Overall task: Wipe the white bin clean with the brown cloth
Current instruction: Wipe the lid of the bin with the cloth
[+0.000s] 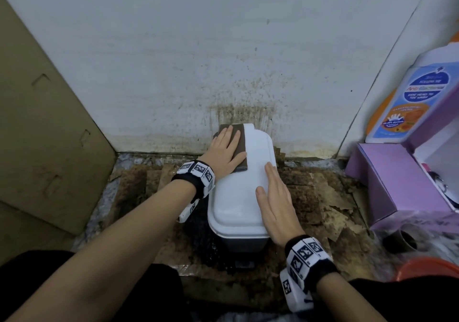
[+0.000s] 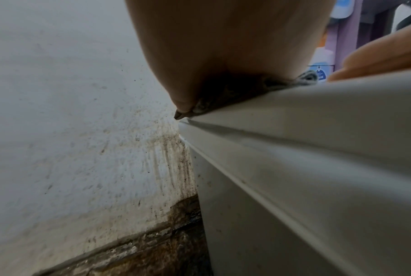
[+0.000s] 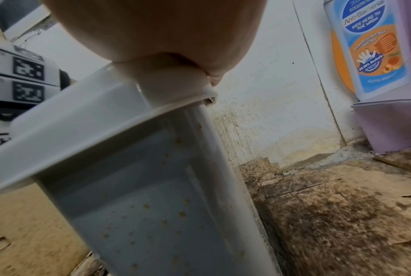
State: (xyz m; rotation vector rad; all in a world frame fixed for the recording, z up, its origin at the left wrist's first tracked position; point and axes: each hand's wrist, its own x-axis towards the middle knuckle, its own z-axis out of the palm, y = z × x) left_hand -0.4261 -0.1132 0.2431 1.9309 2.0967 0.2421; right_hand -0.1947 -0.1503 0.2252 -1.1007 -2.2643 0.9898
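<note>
1. The white bin (image 1: 238,185) stands on stained, peeling cardboard (image 1: 320,192) on the floor, its far end close against a dirty wall (image 1: 223,60) streaked with brown marks.
2. To the left leans a flat cardboard sheet (image 1: 42,127); to the right sits a purple box (image 1: 387,180) with a wash bottle (image 1: 407,98) standing on it, and an orange rim (image 1: 427,269) shows at the near right corner.
3. The brown cloth (image 1: 238,145) lies flat on the far left part of the bin's closed lid, reaching to the lid's far edge by the wall.
4. The left hand (image 1: 224,147) presses down on the cloth with straight, spread fingers, palm flat; nothing is curled around it.
5. The right hand (image 1: 275,202) lies flat along the lid's right edge, fingers straight and together, pointing toward the wall, holding nothing.
6. The left wrist view shows the cloth (image 2: 223,93) squeezed between palm and lid at the lid's left edge, and drip stains on the wall behind the bin (image 2: 294,168).
7. The right wrist view shows the bin's side wall (image 3: 140,205) dotted with small orange-brown specks below the lid's lip, which the head view does not show.
</note>
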